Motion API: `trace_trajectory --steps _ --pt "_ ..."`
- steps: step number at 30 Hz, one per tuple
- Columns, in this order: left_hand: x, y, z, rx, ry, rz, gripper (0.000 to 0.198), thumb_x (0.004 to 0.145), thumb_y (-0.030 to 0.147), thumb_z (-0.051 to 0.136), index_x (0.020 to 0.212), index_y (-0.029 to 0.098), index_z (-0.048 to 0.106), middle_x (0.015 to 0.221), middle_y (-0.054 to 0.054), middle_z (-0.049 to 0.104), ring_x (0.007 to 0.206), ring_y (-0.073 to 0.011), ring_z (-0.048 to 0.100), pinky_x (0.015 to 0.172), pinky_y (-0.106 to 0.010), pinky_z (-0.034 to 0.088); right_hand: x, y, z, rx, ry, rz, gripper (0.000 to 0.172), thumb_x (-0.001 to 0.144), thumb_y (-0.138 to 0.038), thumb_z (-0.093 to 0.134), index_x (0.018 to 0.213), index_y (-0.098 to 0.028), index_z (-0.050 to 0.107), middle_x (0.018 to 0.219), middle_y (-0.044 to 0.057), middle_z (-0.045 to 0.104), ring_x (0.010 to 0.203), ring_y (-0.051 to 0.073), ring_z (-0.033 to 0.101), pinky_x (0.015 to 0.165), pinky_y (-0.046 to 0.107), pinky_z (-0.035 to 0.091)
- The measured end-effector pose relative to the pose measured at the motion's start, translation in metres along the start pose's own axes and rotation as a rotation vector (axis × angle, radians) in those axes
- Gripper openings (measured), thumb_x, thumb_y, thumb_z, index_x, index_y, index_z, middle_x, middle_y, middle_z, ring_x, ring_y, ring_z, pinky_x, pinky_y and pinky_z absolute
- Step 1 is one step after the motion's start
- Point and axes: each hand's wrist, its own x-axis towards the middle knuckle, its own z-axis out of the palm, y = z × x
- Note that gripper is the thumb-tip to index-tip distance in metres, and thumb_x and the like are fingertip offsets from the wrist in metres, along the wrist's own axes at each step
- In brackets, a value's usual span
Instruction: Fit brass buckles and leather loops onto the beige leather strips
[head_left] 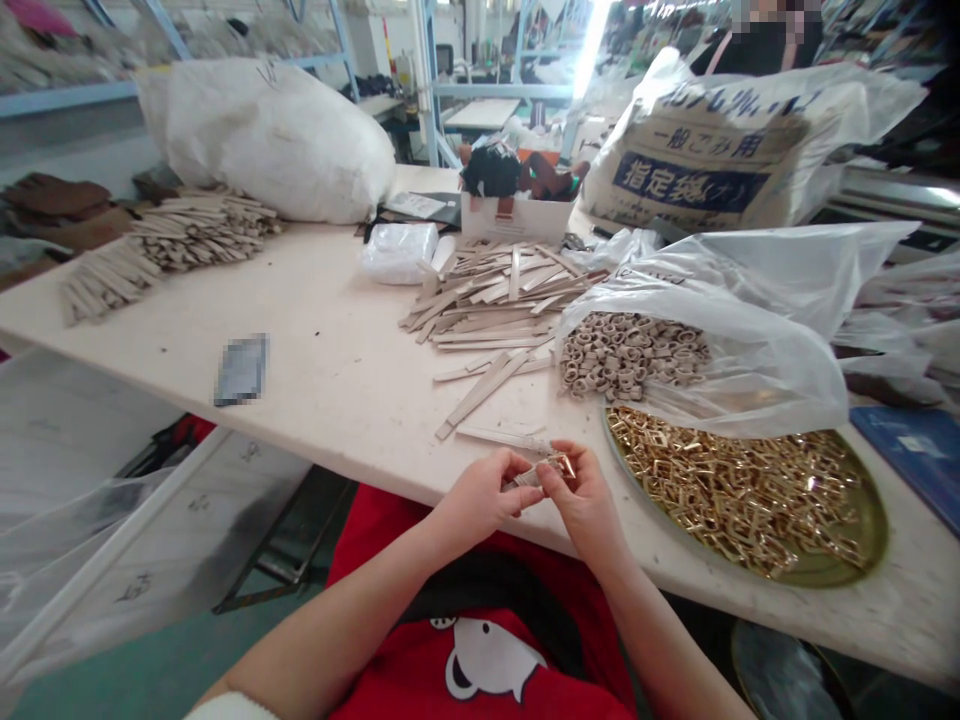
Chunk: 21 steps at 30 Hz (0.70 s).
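Note:
Close together at the table's front edge, both hands are closed around one small piece of work. My left hand (487, 492) pinches a beige strap (527, 478), partly covered by the fingers. At the strap's right end, my right hand (589, 500) grips a shiny gold buckle (565, 466) between thumb and fingers. Whether the strap passes through the buckle cannot be made out. Just beyond the hands lie loose beige strips (480, 395). To the right, a round tray (874, 555) holds a heap of gold buckles (735, 490).
Small beige loops (634, 355) spill from a clear plastic bag (780, 340) overlapping the tray. A larger pile of strips (502, 290) lies mid-table before a white box (517, 218). Bundled strips (202, 230) and a white sack (262, 140) occupy the far left; a pixelated object (241, 370) lies nearer.

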Motion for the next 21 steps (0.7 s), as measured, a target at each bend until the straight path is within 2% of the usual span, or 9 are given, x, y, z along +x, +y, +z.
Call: trace_trajectory --steps 2,4,6,9,12,16,21 --pt "0.001 -0.003 0.001 -0.038 -0.022 -0.023 0.028 0.069 0.032 0.062 0.089 0.014 0.054 0.069 0.001 0.056 0.055 -0.0085 0.051 0.053 -0.021 0.039 0.000 0.000 -0.004 -0.052 -0.103 0.019 0.033 0.071 -0.045 0.058 0.092 -0.021 0.048 0.062 -0.004 0.047 0.054 0.012 0.045 0.052 0.025 0.038" --pt "0.000 -0.006 0.001 -0.114 -0.091 -0.068 0.031 0.068 0.030 0.062 0.093 0.014 0.053 0.067 0.001 0.057 0.057 -0.0094 0.054 0.057 -0.021 0.041 -0.001 0.001 -0.008 -0.141 -0.166 0.009 0.026 0.075 -0.043 0.053 0.086 -0.020 0.051 0.056 -0.005 0.045 0.051 0.011 0.042 0.050 0.025 0.036" --pt "-0.001 -0.009 -0.002 -0.202 -0.173 -0.135 0.030 0.070 0.029 0.060 0.094 0.013 0.053 0.069 0.000 0.060 0.061 -0.0104 0.057 0.061 -0.022 0.043 -0.003 0.003 -0.011 -0.214 -0.154 -0.025 0.022 0.077 -0.042 0.051 0.082 -0.021 0.050 0.056 -0.005 0.044 0.050 0.011 0.041 0.049 0.025 0.034" --pt "-0.003 -0.009 -0.006 -0.259 -0.191 -0.217 0.025 0.070 0.028 0.058 0.090 0.013 0.055 0.073 -0.002 0.063 0.064 -0.0110 0.059 0.063 -0.023 0.044 -0.007 0.005 -0.012 -0.301 -0.140 -0.090 0.019 0.078 -0.039 0.049 0.081 -0.021 0.049 0.057 -0.004 0.045 0.050 0.012 0.042 0.048 0.025 0.033" --pt "-0.003 -0.003 -0.009 -0.193 -0.186 -0.204 0.024 0.069 0.027 0.059 0.088 0.013 0.057 0.070 -0.002 0.063 0.064 -0.0114 0.058 0.063 -0.023 0.044 -0.010 0.004 -0.015 -0.393 -0.233 -0.127 0.016 0.079 -0.036 0.047 0.081 -0.021 0.050 0.055 -0.005 0.044 0.049 0.011 0.040 0.047 0.024 0.032" --pt "-0.004 0.006 -0.010 -0.078 -0.257 -0.173 0.024 0.070 0.025 0.057 0.090 0.012 0.058 0.064 0.000 0.062 0.060 -0.0107 0.056 0.060 -0.021 0.042 -0.014 0.000 -0.023 -0.522 -0.334 -0.163 0.013 0.081 -0.031 0.044 0.079 -0.021 0.052 0.057 -0.004 0.047 0.051 0.012 0.041 0.049 0.024 0.032" --pt "-0.004 0.001 -0.008 -0.003 -0.336 -0.184 0.027 0.071 0.029 0.056 0.092 0.012 0.059 0.066 -0.002 0.063 0.061 -0.0118 0.057 0.057 -0.021 0.041 -0.017 -0.002 -0.028 -0.607 -0.429 -0.174 0.012 0.082 -0.024 0.042 0.083 -0.019 0.053 0.069 -0.001 0.055 0.061 0.013 0.048 0.057 0.025 0.037"
